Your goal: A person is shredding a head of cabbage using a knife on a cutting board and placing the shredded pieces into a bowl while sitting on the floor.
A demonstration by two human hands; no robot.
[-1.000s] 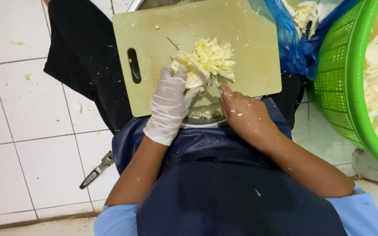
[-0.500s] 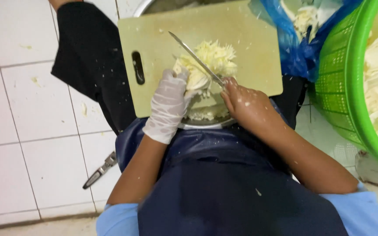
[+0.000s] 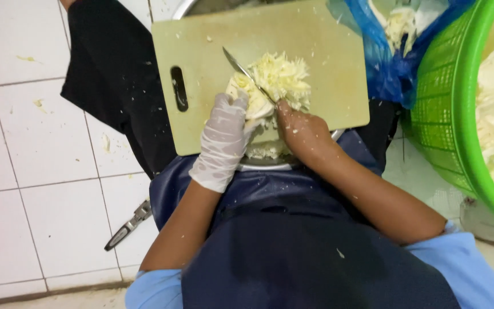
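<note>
The gloved left hand (image 3: 224, 140) has its fingers pressed down on a pale yellow shredded cabbage pile (image 3: 275, 83), which lies on a beige plastic cutting board (image 3: 315, 51). The bare right hand (image 3: 301, 131) has its fingers closed around a thin steel knife (image 3: 247, 74) slanting across the cabbage. Farther right stands a green mesh basket (image 3: 441, 114).

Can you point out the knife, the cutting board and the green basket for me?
knife (image 3: 241, 68): head view, middle of the blade.
cutting board (image 3: 212, 109): head view, bare surface beside the handle slot.
green basket (image 3: 438, 109): head view, outer mesh wall.
</note>
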